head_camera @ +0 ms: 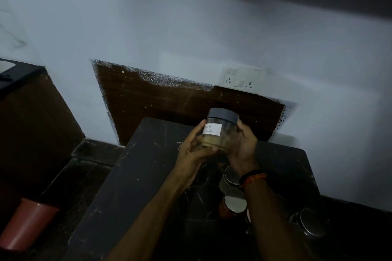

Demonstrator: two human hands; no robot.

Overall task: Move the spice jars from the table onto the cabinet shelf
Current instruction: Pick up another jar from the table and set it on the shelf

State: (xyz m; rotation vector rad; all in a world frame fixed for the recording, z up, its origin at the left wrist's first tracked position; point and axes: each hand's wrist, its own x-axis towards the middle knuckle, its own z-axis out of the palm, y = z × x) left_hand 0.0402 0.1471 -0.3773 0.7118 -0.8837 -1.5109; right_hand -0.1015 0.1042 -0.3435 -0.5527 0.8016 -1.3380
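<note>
Spice jar [219,131] — gripped by left hand [196,150] and right hand [242,144] (above table [135,176]).

Bare forearms; black and orange wristbands [252,177] on right wrist.

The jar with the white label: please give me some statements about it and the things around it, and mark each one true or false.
1. Both hands hold the labelled jar, the left hand and the right hand on either side. True.
2. The labelled jar has a shiny metal lid. False: its lid is dark grey and matte.
3. The labelled jar stands on the table. False: it is lifted above the table.
4. Other jars with shiny lids stand on the table below the right arm. True.
5. The labelled jar holds a pale brownish powder in its lower part. True.
6. The wall socket is left of the red cup. False: it is to the right, on the wall.
</note>
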